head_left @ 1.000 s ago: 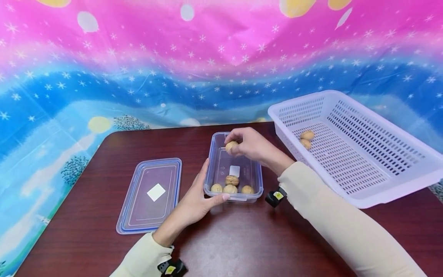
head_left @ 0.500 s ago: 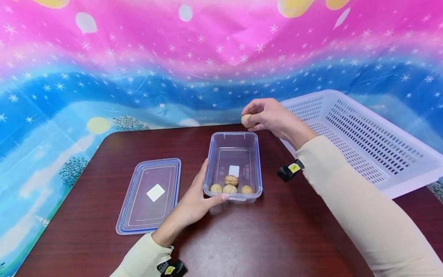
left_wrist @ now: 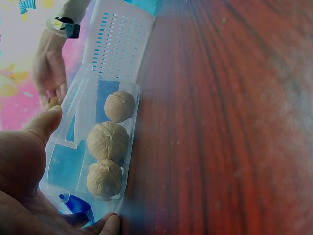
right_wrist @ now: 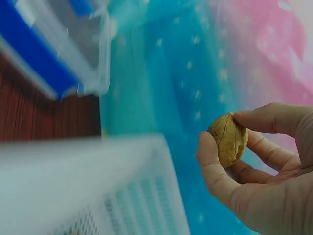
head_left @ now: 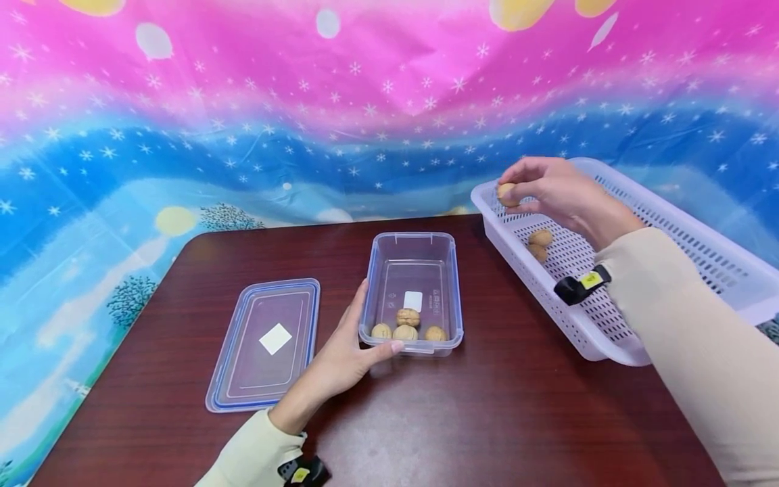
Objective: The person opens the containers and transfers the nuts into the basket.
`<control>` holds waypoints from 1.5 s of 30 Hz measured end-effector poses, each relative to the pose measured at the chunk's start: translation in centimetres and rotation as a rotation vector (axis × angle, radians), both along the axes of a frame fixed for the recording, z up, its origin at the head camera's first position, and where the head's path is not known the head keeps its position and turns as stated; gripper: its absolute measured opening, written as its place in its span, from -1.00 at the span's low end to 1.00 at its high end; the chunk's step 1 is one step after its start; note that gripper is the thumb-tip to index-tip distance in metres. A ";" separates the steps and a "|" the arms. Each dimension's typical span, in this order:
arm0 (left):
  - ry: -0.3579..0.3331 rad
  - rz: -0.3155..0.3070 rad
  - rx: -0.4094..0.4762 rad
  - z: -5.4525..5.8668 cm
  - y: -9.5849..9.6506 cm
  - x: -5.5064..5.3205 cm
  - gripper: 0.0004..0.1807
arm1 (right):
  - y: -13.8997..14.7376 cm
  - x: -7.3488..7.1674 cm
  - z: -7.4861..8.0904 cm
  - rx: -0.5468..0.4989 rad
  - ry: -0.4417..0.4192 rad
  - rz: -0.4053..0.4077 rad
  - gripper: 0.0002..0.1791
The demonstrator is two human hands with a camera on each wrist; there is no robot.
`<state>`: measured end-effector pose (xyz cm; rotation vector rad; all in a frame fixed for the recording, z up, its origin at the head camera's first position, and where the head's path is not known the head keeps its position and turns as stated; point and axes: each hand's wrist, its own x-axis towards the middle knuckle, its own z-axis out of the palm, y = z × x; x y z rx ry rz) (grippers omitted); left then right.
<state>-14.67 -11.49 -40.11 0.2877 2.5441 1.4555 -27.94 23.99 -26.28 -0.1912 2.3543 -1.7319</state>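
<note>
A walnut [right_wrist: 229, 139] is pinched between the thumb and fingers of my right hand [head_left: 556, 193], above the far left corner of the white perforated basket [head_left: 541, 295]. Two walnuts [head_left: 539, 238] lie on the basket floor below that hand. My left hand [head_left: 341, 355] grips the clear plastic food container [head_left: 458, 297] at its near left corner, thumb over the front rim and fingers along the left side. Several walnuts [left_wrist: 107, 140] sit in the container's near end, a row against the front wall with another walnut [head_left: 408, 317] just behind it.
The container's lid [head_left: 255, 365], blue-edged with a white square label [head_left: 275, 339], lies flat left of the left hand. A dark red wooden table [head_left: 414, 419] carries everything. Behind it hangs a pink and blue patterned cloth [head_left: 365, 135].
Still pinching the walnut, my right hand has moved from over the container's far end, up and rightward to over the basket. The left hand and container have stayed put.
</note>
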 end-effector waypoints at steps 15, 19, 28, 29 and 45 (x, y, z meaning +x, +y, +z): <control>0.009 -0.016 -0.012 0.1 0.0 0.0 0.25 | 10.0 -1.3 -4.4 0.053 -0.051 0.030 -0.72; 0.006 -0.012 -0.021 0.1 0.0 0.1 0.25 | 11.2 -1.4 -5.1 0.118 -0.088 0.037 -0.73; 0.002 -0.010 -0.013 0.1 0.0 0.1 0.25 | 12.4 -1.7 -6.7 0.249 -0.138 0.069 -0.62; 0.002 -0.010 -0.009 0.0 0.0 0.1 0.25 | 12.3 -1.7 -6.9 0.268 -0.142 0.073 -0.59; 0.008 -0.015 0.003 0.1 -0.1 0.0 0.25 | 11.5 -1.7 -7.9 0.407 -0.170 0.139 -0.41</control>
